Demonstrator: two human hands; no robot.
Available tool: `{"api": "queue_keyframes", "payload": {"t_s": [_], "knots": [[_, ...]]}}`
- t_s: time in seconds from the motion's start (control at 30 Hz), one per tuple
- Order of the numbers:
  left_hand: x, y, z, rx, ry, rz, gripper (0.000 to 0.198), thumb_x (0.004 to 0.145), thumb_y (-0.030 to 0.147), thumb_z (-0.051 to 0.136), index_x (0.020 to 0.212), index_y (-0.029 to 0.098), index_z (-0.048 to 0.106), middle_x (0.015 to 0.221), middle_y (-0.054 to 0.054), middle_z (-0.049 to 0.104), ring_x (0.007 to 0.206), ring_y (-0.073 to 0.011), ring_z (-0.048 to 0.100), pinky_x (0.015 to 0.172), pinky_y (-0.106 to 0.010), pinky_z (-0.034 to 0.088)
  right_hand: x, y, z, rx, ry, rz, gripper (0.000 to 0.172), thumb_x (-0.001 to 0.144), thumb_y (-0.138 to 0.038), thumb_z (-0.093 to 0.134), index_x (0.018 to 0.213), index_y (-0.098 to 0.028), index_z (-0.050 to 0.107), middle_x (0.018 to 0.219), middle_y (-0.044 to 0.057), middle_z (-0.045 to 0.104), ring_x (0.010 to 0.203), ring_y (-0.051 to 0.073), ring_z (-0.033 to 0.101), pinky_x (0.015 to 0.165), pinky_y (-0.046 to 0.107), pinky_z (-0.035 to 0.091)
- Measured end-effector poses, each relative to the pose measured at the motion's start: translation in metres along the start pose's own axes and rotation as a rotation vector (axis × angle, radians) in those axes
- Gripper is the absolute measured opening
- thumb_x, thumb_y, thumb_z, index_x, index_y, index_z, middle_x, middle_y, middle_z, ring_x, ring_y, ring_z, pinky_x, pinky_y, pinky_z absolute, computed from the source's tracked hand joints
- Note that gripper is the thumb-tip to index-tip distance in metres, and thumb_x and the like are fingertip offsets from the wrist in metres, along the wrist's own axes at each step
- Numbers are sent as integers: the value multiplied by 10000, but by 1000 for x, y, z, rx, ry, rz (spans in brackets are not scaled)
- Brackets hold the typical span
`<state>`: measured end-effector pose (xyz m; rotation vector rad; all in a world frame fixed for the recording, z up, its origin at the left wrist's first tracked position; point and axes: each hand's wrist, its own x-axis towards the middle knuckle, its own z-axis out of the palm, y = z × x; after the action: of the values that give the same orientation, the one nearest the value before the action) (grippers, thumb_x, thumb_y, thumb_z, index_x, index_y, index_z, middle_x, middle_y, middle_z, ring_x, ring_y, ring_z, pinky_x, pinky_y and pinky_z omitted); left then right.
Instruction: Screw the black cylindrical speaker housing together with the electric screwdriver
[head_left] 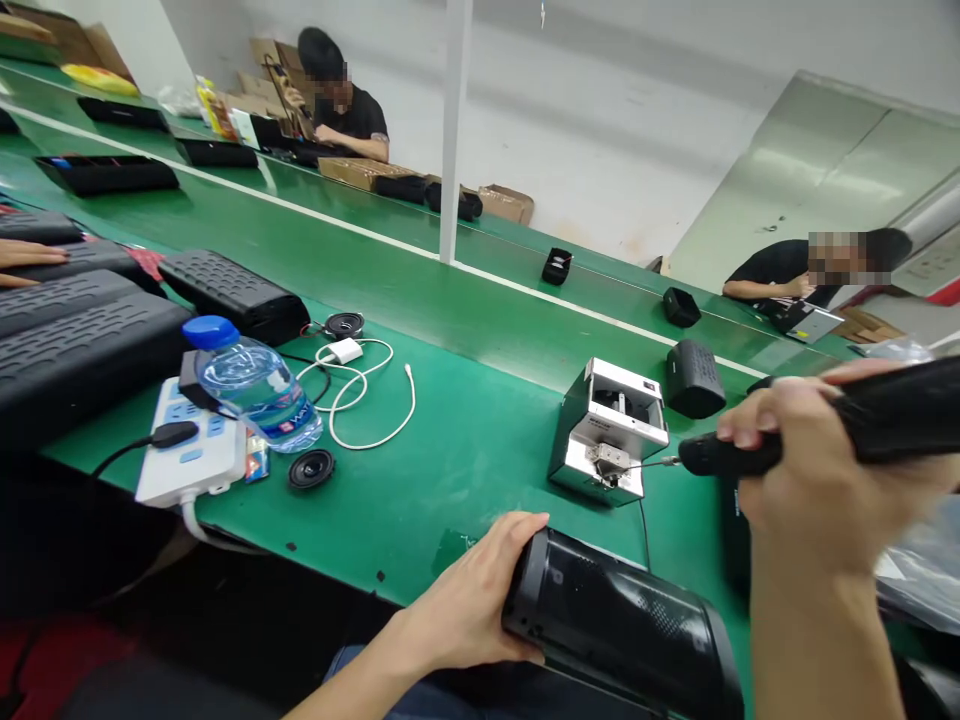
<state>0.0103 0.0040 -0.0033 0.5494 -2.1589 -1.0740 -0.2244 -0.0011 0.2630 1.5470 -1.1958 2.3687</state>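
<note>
My left hand (480, 595) is wrapped round the left end of a black speaker (622, 620), which lies at the bench's front edge. Its upper face looks glossy, with a perforated patch. My right hand (802, 460), a little blurred, grips a black electric screwdriver (720, 455) held almost level. The bit points left and its tip is at the front of a white-and-black screw feeder (611, 430); whether a screw sits on the tip is too small to tell. A thin cable (645, 535) runs down from the feeder towards the speaker.
Left stand a water bottle (255, 385), a white power strip (191, 455), a coiled white cable (367, 375) and a loose speaker driver (311, 468). Black speaker housings (232, 290) line the green bench (480, 440). Two people (352, 115) work across it; another person's hand (30, 255) shows far left.
</note>
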Motion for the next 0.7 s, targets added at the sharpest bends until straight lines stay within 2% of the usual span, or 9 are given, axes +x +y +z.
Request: {"api": "queue_keyframes", "payload": {"t_s": [0.1, 0.23, 0.33, 0.5, 0.7], "knots": [[0, -1, 1, 2, 4, 14, 1450, 706, 375, 1123, 1768, 417, 137, 1722, -188, 415, 1605, -451, 500, 1327, -625, 500, -9, 13, 18, -19, -57, 29, 254, 764, -213, 821, 898, -225, 606, 596, -62, 530, 436, 205, 538, 465, 361, 492], [0, -1, 1, -1, 14, 34, 1450, 707, 379, 1123, 1765, 429, 132, 1722, -175, 424, 1590, -438, 519, 1319, -603, 510, -12, 25, 15, -27, -96, 114, 311, 782, -271, 860, 967, -212, 616, 587, -56, 545, 438, 192, 520, 471, 342, 490], [1, -2, 1, -2, 15, 32, 1480, 689, 381, 1133, 1770, 435, 124, 1737, -171, 420, 1602, -441, 506, 1326, -614, 505, -11, 21, 12, -9, -82, 117, 298, 770, -245, 848, 954, -209, 617, 582, -49, 549, 433, 188, 509, 461, 333, 471], [1, -4, 2, 8, 7, 16, 1480, 670, 374, 1138, 1778, 395, 157, 1738, -192, 415, 1618, -451, 492, 1338, -640, 491, -5, 13, 16, 17, 1, 2, 248, 755, -202, 805, 879, -216, 591, 574, -58, 520, 440, 194, 538, 467, 339, 490], [2, 1, 0, 0, 3, -9, 1511, 624, 291, 1148, 1779, 384, 179, 1737, -191, 420, 1617, -451, 493, 1339, -627, 488, -1, 21, 22, 6, -44, 77, 289, 754, -219, 816, 939, -211, 594, 601, -58, 538, 443, 188, 534, 453, 329, 476]]}}
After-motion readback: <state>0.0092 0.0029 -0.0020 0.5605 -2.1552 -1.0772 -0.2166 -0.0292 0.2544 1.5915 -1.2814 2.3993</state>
